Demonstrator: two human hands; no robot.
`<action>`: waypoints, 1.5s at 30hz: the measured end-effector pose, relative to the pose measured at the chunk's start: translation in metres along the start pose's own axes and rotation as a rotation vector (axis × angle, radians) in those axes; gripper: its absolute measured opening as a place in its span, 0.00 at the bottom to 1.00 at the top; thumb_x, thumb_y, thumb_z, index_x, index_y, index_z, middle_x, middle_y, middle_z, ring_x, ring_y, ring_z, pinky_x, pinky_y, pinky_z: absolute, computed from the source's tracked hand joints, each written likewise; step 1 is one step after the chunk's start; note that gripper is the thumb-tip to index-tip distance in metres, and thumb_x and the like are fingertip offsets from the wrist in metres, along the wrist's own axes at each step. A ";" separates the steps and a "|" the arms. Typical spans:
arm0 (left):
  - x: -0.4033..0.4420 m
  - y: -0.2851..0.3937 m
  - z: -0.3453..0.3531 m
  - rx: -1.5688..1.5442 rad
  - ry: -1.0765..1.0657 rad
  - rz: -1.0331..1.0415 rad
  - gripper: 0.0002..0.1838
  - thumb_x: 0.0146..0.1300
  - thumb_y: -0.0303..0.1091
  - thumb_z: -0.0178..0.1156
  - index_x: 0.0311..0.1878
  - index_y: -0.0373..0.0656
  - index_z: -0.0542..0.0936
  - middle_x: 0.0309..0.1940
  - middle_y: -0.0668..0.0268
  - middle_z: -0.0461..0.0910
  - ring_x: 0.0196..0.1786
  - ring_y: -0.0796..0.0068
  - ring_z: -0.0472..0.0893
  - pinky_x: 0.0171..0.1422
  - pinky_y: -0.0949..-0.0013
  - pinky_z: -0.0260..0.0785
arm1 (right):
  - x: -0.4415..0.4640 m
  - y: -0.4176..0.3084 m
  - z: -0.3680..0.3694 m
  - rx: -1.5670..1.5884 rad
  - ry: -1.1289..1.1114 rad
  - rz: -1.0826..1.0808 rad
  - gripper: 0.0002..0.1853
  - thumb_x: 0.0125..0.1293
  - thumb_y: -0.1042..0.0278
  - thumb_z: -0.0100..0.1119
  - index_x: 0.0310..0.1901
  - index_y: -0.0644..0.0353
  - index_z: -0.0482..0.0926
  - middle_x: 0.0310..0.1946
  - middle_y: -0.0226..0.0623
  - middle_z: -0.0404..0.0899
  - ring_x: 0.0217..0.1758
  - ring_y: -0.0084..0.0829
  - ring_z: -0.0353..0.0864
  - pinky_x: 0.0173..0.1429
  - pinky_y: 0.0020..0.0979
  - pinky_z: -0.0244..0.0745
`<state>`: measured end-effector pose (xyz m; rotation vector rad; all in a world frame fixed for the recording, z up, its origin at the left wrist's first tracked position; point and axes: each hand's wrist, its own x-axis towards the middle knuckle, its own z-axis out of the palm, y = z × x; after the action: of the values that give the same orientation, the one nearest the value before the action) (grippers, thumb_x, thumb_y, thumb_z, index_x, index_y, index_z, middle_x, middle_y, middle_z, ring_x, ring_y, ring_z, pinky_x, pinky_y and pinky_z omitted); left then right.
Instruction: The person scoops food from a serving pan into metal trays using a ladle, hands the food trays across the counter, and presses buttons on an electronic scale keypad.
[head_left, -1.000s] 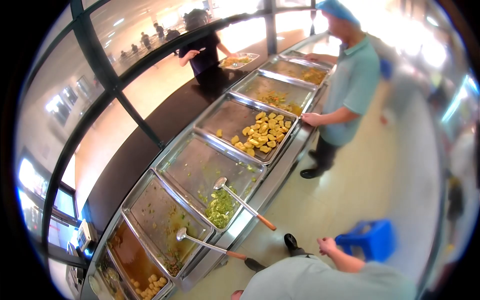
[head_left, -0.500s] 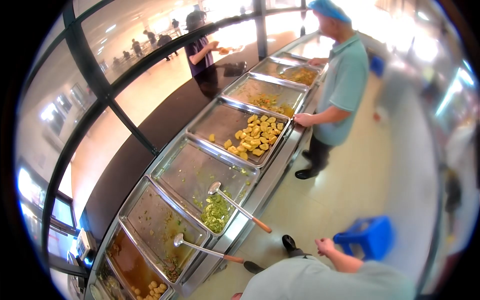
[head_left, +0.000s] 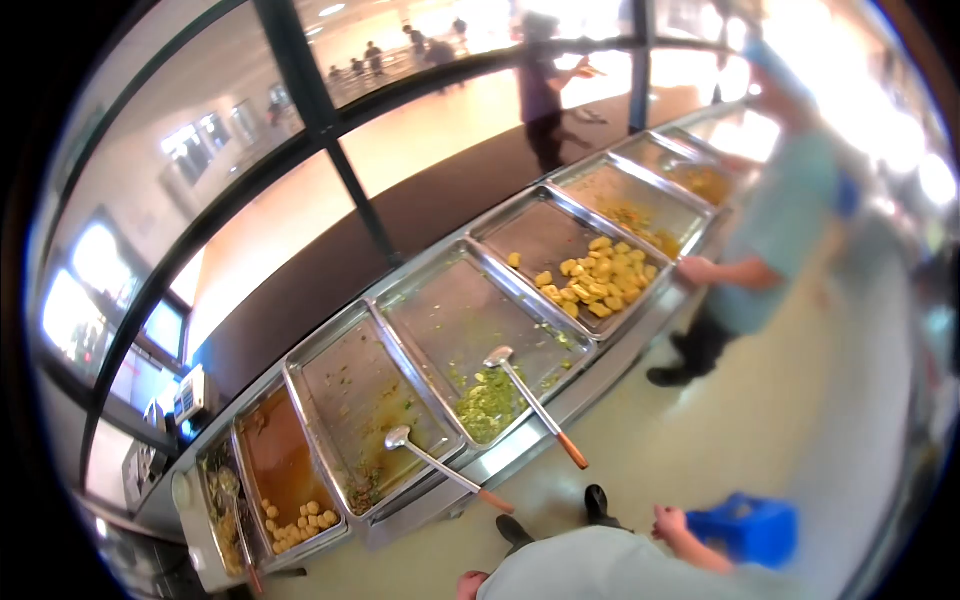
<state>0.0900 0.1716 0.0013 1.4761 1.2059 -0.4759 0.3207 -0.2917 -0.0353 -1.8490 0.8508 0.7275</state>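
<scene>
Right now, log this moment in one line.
left hand: bottom frame edge | right hand: near blue stool | ladle: lying across near rim of chopped-greens tray

My only eye is a wide, fisheye-like camera on the wearer's head, looking steeply down past the light shirt, with the left hand and right hand low in the picture. I face obliquely across the steel serving desk, its middle fairly near, the glazed window frame farther off.
</scene>
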 end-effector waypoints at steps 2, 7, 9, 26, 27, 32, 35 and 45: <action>-0.002 -0.007 0.000 -0.021 0.008 -0.006 0.21 0.54 0.36 0.67 0.50 0.36 0.87 0.44 0.57 0.88 0.50 0.66 0.85 0.60 0.67 0.75 | 0.004 0.001 0.003 0.047 0.027 -0.048 0.21 0.70 0.55 0.59 0.44 0.72 0.77 0.23 0.45 0.79 0.18 0.38 0.82 0.18 0.37 0.78; -0.002 -0.027 -0.004 -0.062 0.021 -0.003 0.21 0.54 0.36 0.67 0.50 0.36 0.87 0.44 0.58 0.88 0.51 0.67 0.85 0.60 0.67 0.75 | 0.004 -0.018 0.007 0.029 -0.041 -0.061 0.21 0.71 0.56 0.58 0.47 0.72 0.75 0.22 0.44 0.78 0.17 0.38 0.81 0.18 0.38 0.77; -0.002 -0.038 -0.008 -0.064 0.022 0.012 0.21 0.54 0.37 0.67 0.50 0.36 0.87 0.44 0.58 0.88 0.51 0.67 0.85 0.60 0.67 0.75 | 0.006 -0.021 0.010 0.031 -0.070 -0.078 0.21 0.71 0.56 0.57 0.47 0.72 0.74 0.21 0.45 0.77 0.17 0.38 0.81 0.18 0.38 0.77; -0.079 -0.111 0.014 -0.635 0.389 -0.306 0.11 0.66 0.27 0.54 0.48 0.31 0.79 0.30 0.52 0.82 0.32 0.55 0.88 0.36 0.60 0.85 | -0.006 -0.103 0.070 -0.432 -0.341 -0.225 0.22 0.67 0.54 0.57 0.33 0.72 0.79 0.26 0.51 0.82 0.30 0.39 0.85 0.38 0.46 0.80; -0.098 -0.111 0.031 -0.674 0.410 -0.299 0.12 0.66 0.28 0.55 0.48 0.31 0.79 0.30 0.53 0.82 0.33 0.57 0.88 0.36 0.61 0.85 | 0.008 -0.102 0.072 -0.402 -0.372 -0.177 0.23 0.66 0.53 0.57 0.32 0.72 0.78 0.24 0.50 0.81 0.31 0.39 0.85 0.39 0.47 0.80; -0.179 -0.108 0.113 -0.585 0.401 -0.412 0.15 0.64 0.32 0.60 0.49 0.31 0.82 0.37 0.54 0.85 0.34 0.64 0.87 0.38 0.62 0.81 | 0.082 -0.105 0.075 -0.545 -0.553 -0.213 0.13 0.66 0.64 0.56 0.35 0.70 0.76 0.22 0.48 0.79 0.20 0.42 0.82 0.21 0.41 0.78; -0.195 -0.133 0.168 -0.575 0.407 -0.378 0.18 0.62 0.35 0.64 0.49 0.30 0.84 0.41 0.55 0.87 0.38 0.65 0.86 0.43 0.62 0.78 | 0.115 -0.093 0.084 -0.901 -0.585 -0.582 0.11 0.61 0.66 0.59 0.32 0.68 0.78 0.23 0.49 0.81 0.25 0.44 0.84 0.28 0.44 0.79; -0.216 -0.194 0.226 -0.841 0.431 -0.378 0.21 0.60 0.38 0.66 0.50 0.30 0.85 0.43 0.55 0.87 0.43 0.65 0.85 0.48 0.61 0.77 | 0.075 -0.104 0.145 -1.192 -0.665 -1.078 0.06 0.52 0.71 0.63 0.25 0.66 0.82 0.25 0.50 0.84 0.29 0.46 0.85 0.36 0.44 0.79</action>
<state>-0.0923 -0.1478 0.0148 0.6309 1.7533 0.1356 0.4301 -0.1446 -0.0963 -2.3294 -1.2247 1.0653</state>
